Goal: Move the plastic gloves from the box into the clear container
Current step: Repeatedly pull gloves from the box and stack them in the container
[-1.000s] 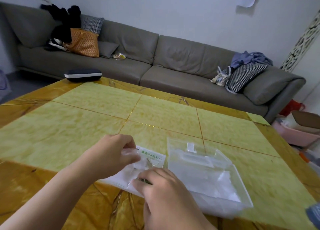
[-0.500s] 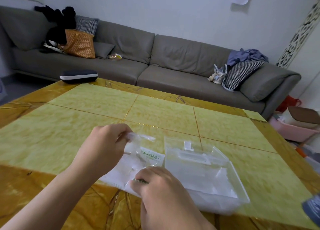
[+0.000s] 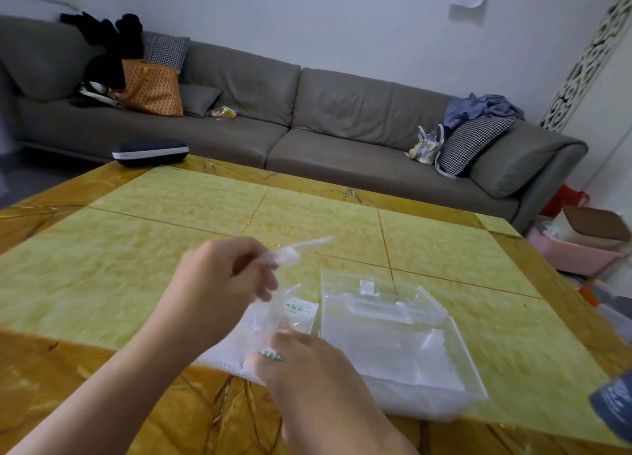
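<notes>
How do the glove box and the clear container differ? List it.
The glove box is white and opaque with green print; the clear container is see-through plastic. The glove box lies flat and thin; the clear container has raised walls. The right hand rests on the glove box while the left hand pulls a plastic glove up from it; no hand touches the clear container. Both sit side by side on the yellow table.
</notes>
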The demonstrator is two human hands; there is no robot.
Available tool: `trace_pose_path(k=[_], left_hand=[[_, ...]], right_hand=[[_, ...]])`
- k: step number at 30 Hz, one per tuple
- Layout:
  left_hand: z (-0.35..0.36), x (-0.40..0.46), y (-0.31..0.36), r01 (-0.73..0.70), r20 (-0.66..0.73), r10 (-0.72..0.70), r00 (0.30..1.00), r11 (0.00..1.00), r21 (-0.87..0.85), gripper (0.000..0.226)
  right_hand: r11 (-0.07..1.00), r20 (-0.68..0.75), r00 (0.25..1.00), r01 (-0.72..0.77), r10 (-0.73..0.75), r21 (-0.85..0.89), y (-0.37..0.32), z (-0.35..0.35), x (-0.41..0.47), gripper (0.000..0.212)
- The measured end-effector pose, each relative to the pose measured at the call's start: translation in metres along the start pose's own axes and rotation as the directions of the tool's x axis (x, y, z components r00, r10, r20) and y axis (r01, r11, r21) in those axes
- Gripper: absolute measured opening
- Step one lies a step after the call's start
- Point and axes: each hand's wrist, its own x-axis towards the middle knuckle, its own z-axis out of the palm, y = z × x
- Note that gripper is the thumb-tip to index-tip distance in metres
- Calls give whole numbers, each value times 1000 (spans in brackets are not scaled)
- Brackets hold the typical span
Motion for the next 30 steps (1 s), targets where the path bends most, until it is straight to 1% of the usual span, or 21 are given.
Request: trace_pose_path(k=[2,4,6,7,9,10,11,12,14,15,18,20,21,23,24,25,26,27,28,29,30], left_hand=[[-2,0,2,44,-62,-51,997,992,-116,27],[-2,0,3,38,-95,-51,994,991,-129,29],[-2,-1,2,-41,-104,37,994,999,-34,28],[-3,-2,0,-117,-82,120,989,992,45,26],[-3,-3,-3,-262,-31,276,961,935,238,20],[-4,-3,-3,-294,-34,319,947,904,311,19],[-4,-2,-4,-302,-54,339,939,890,341,18],[-6,-1,-3,-280,-81,322,943,902,328,18],[-10,2,-5,-217,-137,254,957,946,240,20],[-13,3,-8,-201,-141,239,961,950,237,19],[-26,7,-16,-194,-64,243,968,884,425,16],[-32,11,-23,-102,-68,153,986,870,483,17],[-34,12,-27,-49,-96,110,989,869,492,17],[-32,14,-34,39,-105,18,994,859,510,17],[-30,13,-35,72,-102,-24,995,866,494,18],[-28,14,-36,108,-121,-61,991,896,430,19],[-28,15,-35,149,-160,-103,982,937,314,21],[-29,17,-32,193,-207,-158,965,968,161,23],[-31,18,-29,240,-238,-237,942,971,-14,26],[-32,20,-24,281,-237,-332,913,933,-223,27],[-33,20,-19,317,-200,-424,883,854,-412,26]], right_hand=[[1000,2,1000,-7,7,29,0,-1,-2,67],[999,-18,1000,-8,9,46,0,0,-3,71],[999,-32,999,-6,7,47,-2,1,-2,71],[999,-32,999,-3,4,42,-3,2,-2,71],[999,-32,999,8,-7,31,-3,4,-1,71],[1000,-31,999,15,-14,28,-3,3,-1,71],[999,-32,999,25,-24,29,-3,1,-2,70],[999,-36,999,36,-35,32,-2,0,-3,69],[997,-49,997,58,-56,47,-1,-3,-5,67],[996,-53,997,66,-63,57,-1,-4,-6,66],[995,-53,997,64,-60,75,-2,-5,-7,62],[997,-52,997,55,-52,56,-3,-7,-8,60],[998,-60,997,54,-52,41,-3,-7,-8,59],[998,-82,995,52,-49,31,-3,-7,-8,57],[998,-91,995,54,-51,35,-2,-6,-8,57],[997,-102,993,60,-55,38,-2,-5,-8,56],[997,-105,993,62,-58,44,-2,-5,-9,54],[997,-114,992,66,-61,46,-2,-4,-8,51],[997,-120,991,70,-64,46,-1,-4,-8,50],[996,-124,990,71,-65,47,-1,-4,-8,49],[995,-118,991,75,-67,61,0,-3,-7,48]])
